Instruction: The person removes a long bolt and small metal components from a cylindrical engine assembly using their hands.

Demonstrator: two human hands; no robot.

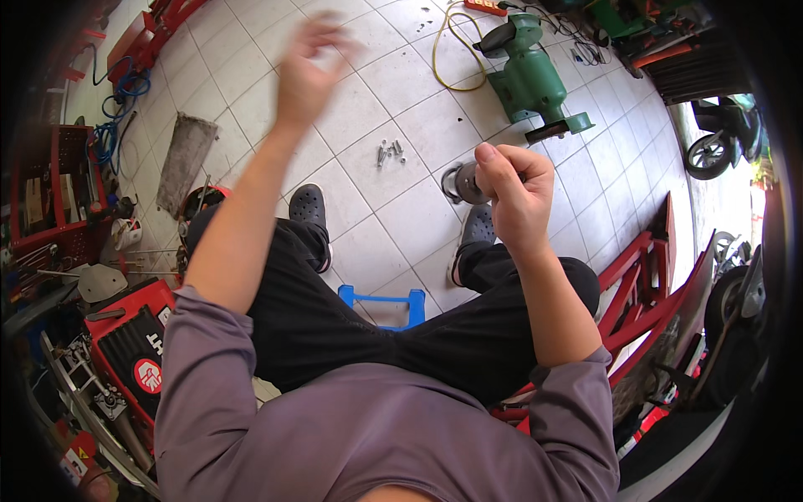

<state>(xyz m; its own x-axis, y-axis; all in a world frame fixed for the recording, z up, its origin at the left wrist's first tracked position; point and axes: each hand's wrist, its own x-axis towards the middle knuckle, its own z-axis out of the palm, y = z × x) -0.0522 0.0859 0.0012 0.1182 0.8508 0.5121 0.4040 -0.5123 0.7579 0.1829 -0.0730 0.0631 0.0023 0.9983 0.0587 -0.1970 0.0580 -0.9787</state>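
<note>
While the right hand clasps a grey round part, the empty left hand lifts, fingers loose; bolts lie unused on the floor.

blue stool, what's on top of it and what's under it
The person's black-trousered legs cover most of the blue stool; only its front frame shows. White floor tile shows through the frame; the seat is hidden.

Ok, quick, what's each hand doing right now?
Left hand: raised, blurred, fingers open, holding nothing visible.
Right hand: closed on a grey metal cylindrical part.
</note>
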